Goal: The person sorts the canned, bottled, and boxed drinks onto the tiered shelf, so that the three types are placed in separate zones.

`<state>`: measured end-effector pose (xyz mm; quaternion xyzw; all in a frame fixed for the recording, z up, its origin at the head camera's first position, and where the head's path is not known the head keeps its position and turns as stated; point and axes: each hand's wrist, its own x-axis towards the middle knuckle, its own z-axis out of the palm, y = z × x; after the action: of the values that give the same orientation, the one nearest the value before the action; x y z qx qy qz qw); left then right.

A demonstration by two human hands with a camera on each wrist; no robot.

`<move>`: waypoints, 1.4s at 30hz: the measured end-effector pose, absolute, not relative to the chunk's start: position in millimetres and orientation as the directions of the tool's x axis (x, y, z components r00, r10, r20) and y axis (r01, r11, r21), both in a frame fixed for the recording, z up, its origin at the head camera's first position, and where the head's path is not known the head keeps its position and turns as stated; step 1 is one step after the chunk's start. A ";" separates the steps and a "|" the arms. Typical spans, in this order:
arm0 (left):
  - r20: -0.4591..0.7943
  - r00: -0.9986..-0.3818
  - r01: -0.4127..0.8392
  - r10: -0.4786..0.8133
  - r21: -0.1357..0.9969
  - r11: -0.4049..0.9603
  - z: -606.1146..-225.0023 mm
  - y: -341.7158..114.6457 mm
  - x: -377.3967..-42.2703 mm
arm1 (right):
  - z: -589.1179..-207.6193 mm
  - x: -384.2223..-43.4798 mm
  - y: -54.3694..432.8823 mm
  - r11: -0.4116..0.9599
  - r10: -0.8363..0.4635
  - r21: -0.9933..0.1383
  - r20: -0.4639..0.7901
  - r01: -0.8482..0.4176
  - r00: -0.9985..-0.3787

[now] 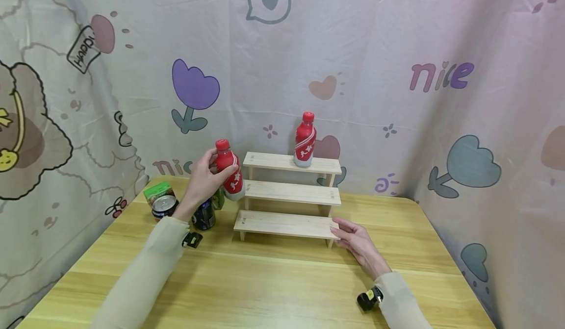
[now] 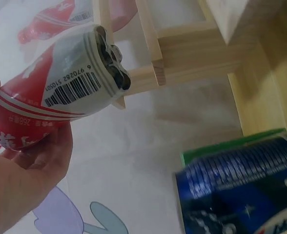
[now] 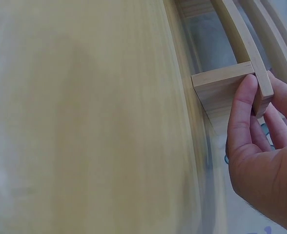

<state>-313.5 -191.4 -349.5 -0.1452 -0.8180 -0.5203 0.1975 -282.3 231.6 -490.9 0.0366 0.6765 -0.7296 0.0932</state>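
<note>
My left hand point(image 1: 204, 179) grips a red bottle with a pale base point(image 1: 228, 164) around its middle, tilted slightly and held up at the left end of the wooden three-step rack point(image 1: 287, 223). In the left wrist view a barcode shows on the lower part of this red bottle point(image 2: 72, 90), whose base points toward the rack. A second, similar red bottle point(image 1: 305, 142) stands upright on the top step, right of its middle. With thumb and fingers, my right hand point(image 3: 265, 131) pinches the right end of the lowest step point(image 3: 253, 53).
Left of the rack, a dark blue can point(image 1: 204, 216), another can point(image 1: 165, 206) and a green-topped pack point(image 1: 158, 190) stand on the wooden table point(image 1: 273, 290), partly behind my left forearm. A printed curtain point(image 1: 362, 39) hangs behind the table.
</note>
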 end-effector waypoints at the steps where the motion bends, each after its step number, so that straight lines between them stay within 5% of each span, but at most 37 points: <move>1: 0.467 -0.883 0.437 0.031 0.797 0.417 -348.8 -189.7 -314.8 | -490.9 -282.4 231.6 -0.067 -0.087 -0.980 -0.180 0.186 -0.980; 42: 0.404 -0.899 0.437 0.166 0.849 0.298 -299.4 -108.8 -369.1 | -491.7 -282.8 231.9 -0.071 -0.073 -0.978 -0.189 0.194 -0.979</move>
<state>-369.1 -108.8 -299.4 -0.1893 -0.7966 -0.5613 0.1204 -282.8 231.9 -491.7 0.0447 0.6754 -0.7304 0.0914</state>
